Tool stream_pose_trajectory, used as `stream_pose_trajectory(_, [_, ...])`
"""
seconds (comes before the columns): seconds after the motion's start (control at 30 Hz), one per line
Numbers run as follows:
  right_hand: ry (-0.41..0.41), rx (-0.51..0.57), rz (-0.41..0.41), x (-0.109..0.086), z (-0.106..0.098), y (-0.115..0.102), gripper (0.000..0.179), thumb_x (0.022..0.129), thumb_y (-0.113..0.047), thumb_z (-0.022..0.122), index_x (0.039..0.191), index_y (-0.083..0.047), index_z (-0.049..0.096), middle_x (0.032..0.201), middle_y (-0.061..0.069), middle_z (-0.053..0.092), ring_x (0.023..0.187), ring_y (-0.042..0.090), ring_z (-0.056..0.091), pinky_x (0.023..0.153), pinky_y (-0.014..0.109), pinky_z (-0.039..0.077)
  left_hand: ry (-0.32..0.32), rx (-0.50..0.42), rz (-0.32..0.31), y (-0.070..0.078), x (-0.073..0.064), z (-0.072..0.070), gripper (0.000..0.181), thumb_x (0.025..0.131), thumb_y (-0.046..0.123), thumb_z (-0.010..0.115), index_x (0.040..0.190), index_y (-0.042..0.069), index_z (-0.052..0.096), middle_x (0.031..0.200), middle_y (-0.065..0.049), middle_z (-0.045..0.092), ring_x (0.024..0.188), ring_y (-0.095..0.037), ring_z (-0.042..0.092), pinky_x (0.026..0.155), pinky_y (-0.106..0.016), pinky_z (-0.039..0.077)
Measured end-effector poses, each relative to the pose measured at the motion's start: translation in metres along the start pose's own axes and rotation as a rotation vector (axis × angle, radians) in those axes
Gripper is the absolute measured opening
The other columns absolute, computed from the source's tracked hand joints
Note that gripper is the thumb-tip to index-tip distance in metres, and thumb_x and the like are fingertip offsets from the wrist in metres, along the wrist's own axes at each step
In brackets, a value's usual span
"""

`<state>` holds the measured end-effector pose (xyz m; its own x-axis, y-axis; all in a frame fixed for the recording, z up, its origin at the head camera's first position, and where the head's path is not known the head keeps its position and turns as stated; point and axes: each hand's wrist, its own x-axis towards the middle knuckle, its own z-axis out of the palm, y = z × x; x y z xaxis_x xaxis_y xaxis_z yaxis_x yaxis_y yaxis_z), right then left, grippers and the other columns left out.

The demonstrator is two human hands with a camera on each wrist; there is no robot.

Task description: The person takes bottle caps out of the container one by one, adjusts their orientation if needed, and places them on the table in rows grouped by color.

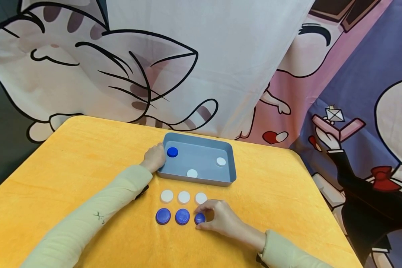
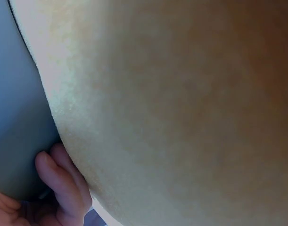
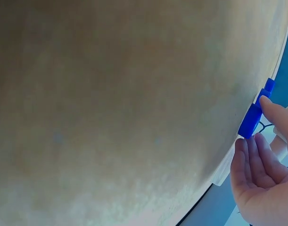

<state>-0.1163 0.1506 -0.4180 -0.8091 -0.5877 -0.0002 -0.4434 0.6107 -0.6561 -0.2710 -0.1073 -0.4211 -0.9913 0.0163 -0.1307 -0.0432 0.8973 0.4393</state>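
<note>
Right fingers (image 1: 210, 203) pinch a blue cap (image 1: 199, 219) lying flat.

And here we are, low over the counter (image 3: 111, 113), its blurred brownish surface filling most of the view! Out at the right edge, the right grip (image 3: 266, 193) has a blue cap (image 3: 249, 121), thumb (image 3: 269, 107) at its upper side, fingertips (image 3: 250, 141) at its lower end. Right behind it come more blue caps (image 3: 270, 84), lined up along the counter's edge (they overlap, so gaps are hard to call). Up in the corner, a teal-blue patch (image 3: 286, 63); thin black lines (image 3: 266, 126) curve beside the thumb!
</note>
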Motion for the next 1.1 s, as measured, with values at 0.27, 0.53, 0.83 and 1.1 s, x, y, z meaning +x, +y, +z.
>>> stream_pose_trajectory(0.27, [0.046, 0.008, -0.012, 0.000, -0.004, 0.001, 0.032, 0.072, -0.024, 0.084, 0.099, -0.012, 0.073, 0.095, -0.004, 0.073, 0.086, 0.004, 0.065, 0.081, 0.021, 0.053, 0.002, -0.004, 0.000, 0.000, -0.001, 0.000, 0.028, 0.098, 0.007, 0.039, 0.118, -0.012, 0.047, 0.104, -0.028, 0.063, 0.094, -0.035, 0.065, 0.080, -0.047, 0.055])
stream_pose_trajectory(0.53, [0.075, 0.109, 0.012, 0.005, -0.010, 0.000, 0.028, 0.076, -0.020, 0.081, 0.098, -0.006, 0.072, 0.096, 0.005, 0.073, 0.085, 0.017, 0.068, 0.079, 0.025, 0.055, -0.002, -0.009, 0.004, -0.001, -0.001, -0.001, 0.028, 0.097, 0.006, 0.040, 0.118, -0.012, 0.047, 0.103, -0.028, 0.064, 0.091, -0.034, 0.065, 0.080, -0.047, 0.055])
stream_pose_trajectory(0.83, [0.098, 0.184, 0.000, 0.015, -0.023, -0.003, 0.029, 0.074, -0.015, 0.082, 0.098, -0.003, 0.072, 0.092, 0.010, 0.073, 0.084, 0.025, 0.068, 0.080, 0.034, 0.056, -0.008, -0.012, -0.003, 0.000, 0.000, 0.000, 0.029, 0.098, 0.006, 0.040, 0.120, -0.012, 0.047, 0.105, -0.028, 0.063, 0.091, -0.033, 0.065, 0.081, -0.047, 0.055])
stream_pose_trajectory(1.1, [0.131, 0.239, 0.007, 0.030, -0.041, -0.003, 0.031, 0.077, -0.013, 0.080, 0.103, 0.002, 0.070, 0.099, 0.018, 0.072, 0.089, 0.034, 0.067, 0.083, 0.040, 0.055, 0.000, -0.009, -0.002, 0.000, -0.001, -0.001, 0.030, 0.098, 0.007, 0.039, 0.120, -0.012, 0.046, 0.106, -0.029, 0.063, 0.094, -0.035, 0.065, 0.081, -0.048, 0.055])
